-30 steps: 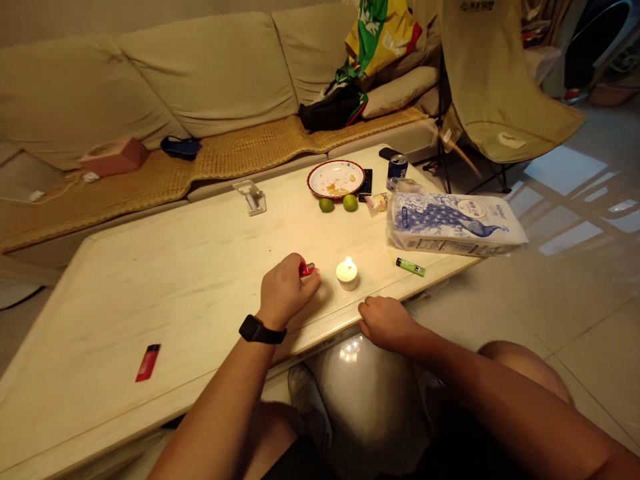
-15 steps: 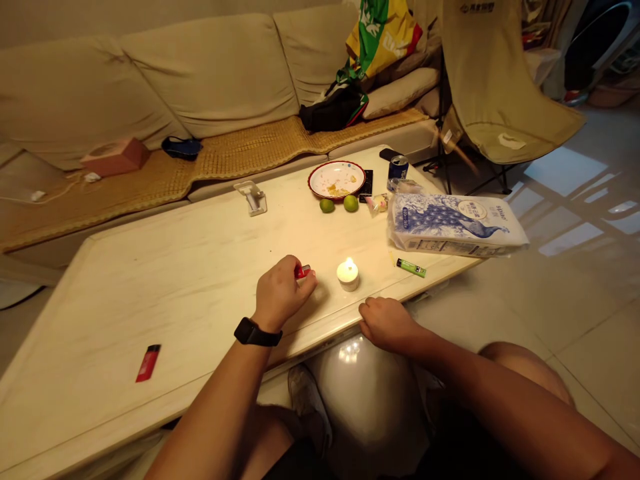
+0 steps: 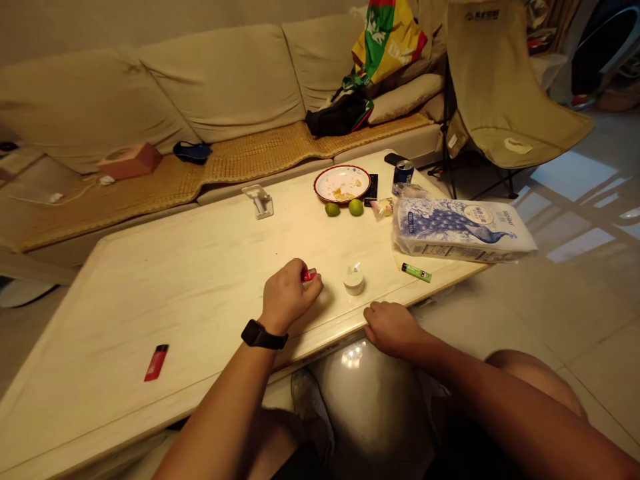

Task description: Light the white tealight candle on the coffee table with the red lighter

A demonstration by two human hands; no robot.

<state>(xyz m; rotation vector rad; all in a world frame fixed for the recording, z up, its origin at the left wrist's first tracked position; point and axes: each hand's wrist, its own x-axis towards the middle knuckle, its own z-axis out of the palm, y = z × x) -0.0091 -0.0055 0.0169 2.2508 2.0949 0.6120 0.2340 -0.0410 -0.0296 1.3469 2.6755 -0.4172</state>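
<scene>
My left hand (image 3: pixel 290 297) is shut on a red lighter (image 3: pixel 309 275), whose tip pokes out past my fingers. A black watch sits on that wrist. Just right of the lighter stands a small white candle (image 3: pixel 353 281), with no flame showing, only a pale wick tip. My right hand (image 3: pixel 393 328) rests on the near edge of the pale marble-topped table (image 3: pixel 200 287), holding nothing, its fingers loosely bent. A green lighter (image 3: pixel 416 273) lies beyond it, and another red lighter (image 3: pixel 157 363) lies on the table's left side.
Farther back stand a plate with food scraps (image 3: pixel 343 184), two limes (image 3: pixel 333 209), a blue can (image 3: pixel 403 172), a clear phone stand (image 3: pixel 259 201) and a peacock-printed tissue pack (image 3: pixel 463 230). A beige sofa (image 3: pixel 220 83) runs behind the table.
The candle's flame, burning in both earlier frames, has gone out. My hands have barely moved, and the view has shifted slightly.
</scene>
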